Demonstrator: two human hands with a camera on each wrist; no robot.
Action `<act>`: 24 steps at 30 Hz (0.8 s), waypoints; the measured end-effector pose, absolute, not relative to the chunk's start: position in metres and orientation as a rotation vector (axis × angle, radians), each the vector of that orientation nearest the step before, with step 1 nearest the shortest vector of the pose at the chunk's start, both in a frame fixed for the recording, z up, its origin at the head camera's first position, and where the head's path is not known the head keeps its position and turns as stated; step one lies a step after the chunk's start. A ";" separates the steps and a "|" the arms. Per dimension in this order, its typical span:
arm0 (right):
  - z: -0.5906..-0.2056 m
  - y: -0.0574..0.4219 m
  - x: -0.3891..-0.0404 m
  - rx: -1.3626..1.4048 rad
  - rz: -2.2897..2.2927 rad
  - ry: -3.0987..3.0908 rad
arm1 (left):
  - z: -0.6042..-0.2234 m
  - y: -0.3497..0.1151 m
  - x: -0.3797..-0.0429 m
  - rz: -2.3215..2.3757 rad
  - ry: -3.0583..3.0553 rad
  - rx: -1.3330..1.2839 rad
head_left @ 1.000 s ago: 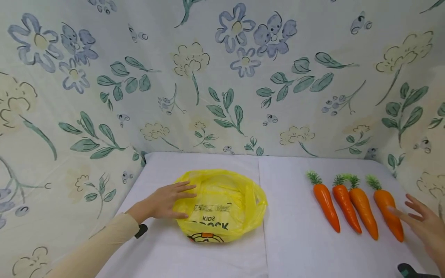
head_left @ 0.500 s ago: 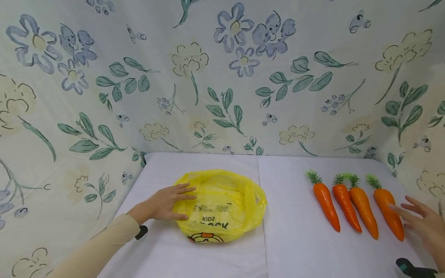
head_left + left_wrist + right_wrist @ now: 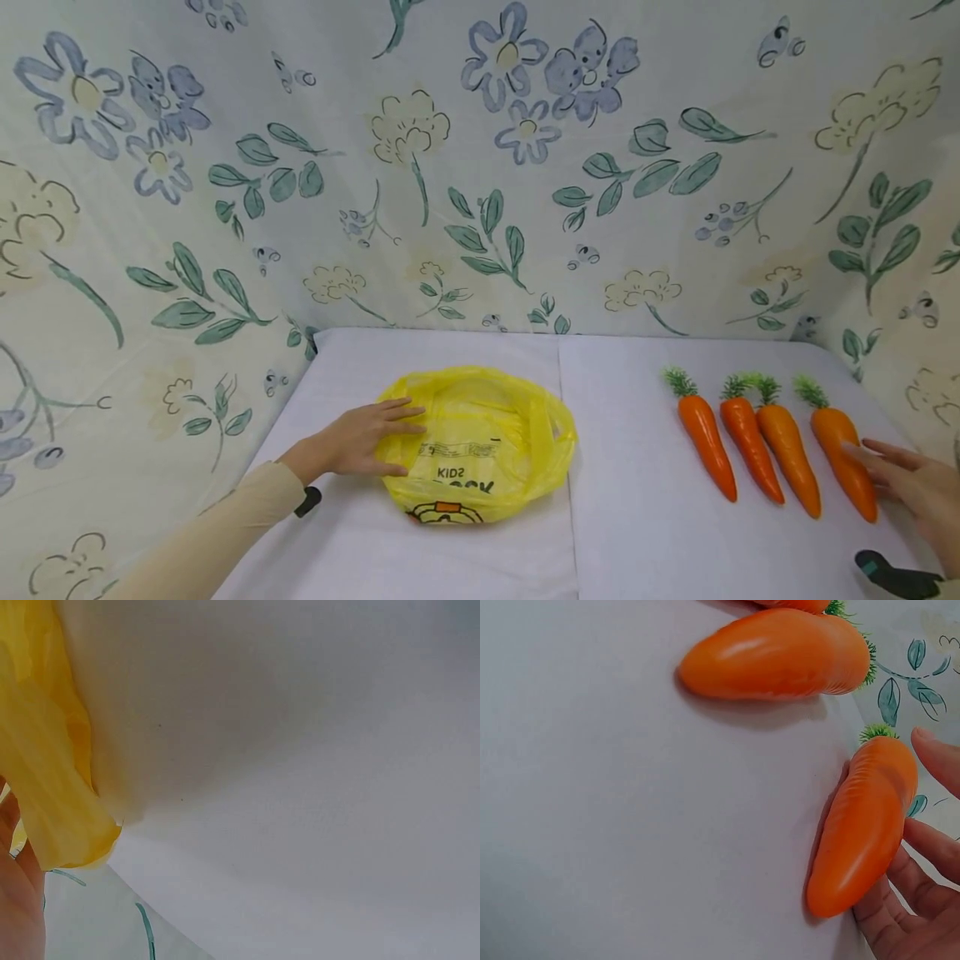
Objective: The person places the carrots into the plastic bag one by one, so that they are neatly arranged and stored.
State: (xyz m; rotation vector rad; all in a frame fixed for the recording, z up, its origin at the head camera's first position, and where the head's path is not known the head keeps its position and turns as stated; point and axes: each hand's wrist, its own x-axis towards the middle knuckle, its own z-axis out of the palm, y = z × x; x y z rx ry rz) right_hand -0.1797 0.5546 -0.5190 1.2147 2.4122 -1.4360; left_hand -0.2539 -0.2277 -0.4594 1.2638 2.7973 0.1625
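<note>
- Fingers (image 3: 405,428) of the left hand (image 3: 352,440) lie straight and spread, thumb wide apart, over the left rim of a yellow bag (image 3: 457,462); in the left wrist view a fold of film hides much of the hand.
- Rightward from those fingertips spreads the rest of the bag, a crumpled oval of thin plastic, mouth up, its printed lettering partly lost in folds.
- Well right of them, past a seam in the smooth white cloth (image 3: 637,500), lies a tapering slim carrot (image 3: 707,447) with a feathery green top.
- Nearer the right hand (image 3: 918,492) are a second carrot (image 3: 752,450) and a third carrot (image 3: 789,461), glossy, close together, their tops hard to separate.
- Just beside its parted, slightly bent fingers is the rightmost carrot (image 3: 846,479), ridged at the shoulder and partly covered; whether they touch it, I cannot tell.
</note>
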 end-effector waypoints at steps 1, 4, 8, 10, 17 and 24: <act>-0.520 0.555 -0.180 1.208 -1.431 2.406 | -0.460 -0.228 -0.254 0.154 2.795 1.260; -0.522 0.558 -0.182 1.193 -1.417 2.395 | -0.462 -0.229 -0.255 0.140 2.790 1.263; -0.526 0.560 -0.185 1.188 -1.395 2.404 | -0.463 -0.229 -0.256 0.126 2.791 1.284; -0.527 0.562 -0.186 1.184 -1.379 2.415 | -0.463 -0.229 -0.256 0.119 2.793 1.293; -0.523 0.559 -0.187 1.189 -1.353 2.401 | -0.467 -0.230 -0.258 0.109 2.786 1.284; -0.517 0.551 -0.185 1.203 -1.232 2.429 | -0.469 -0.230 -0.258 0.109 2.782 1.307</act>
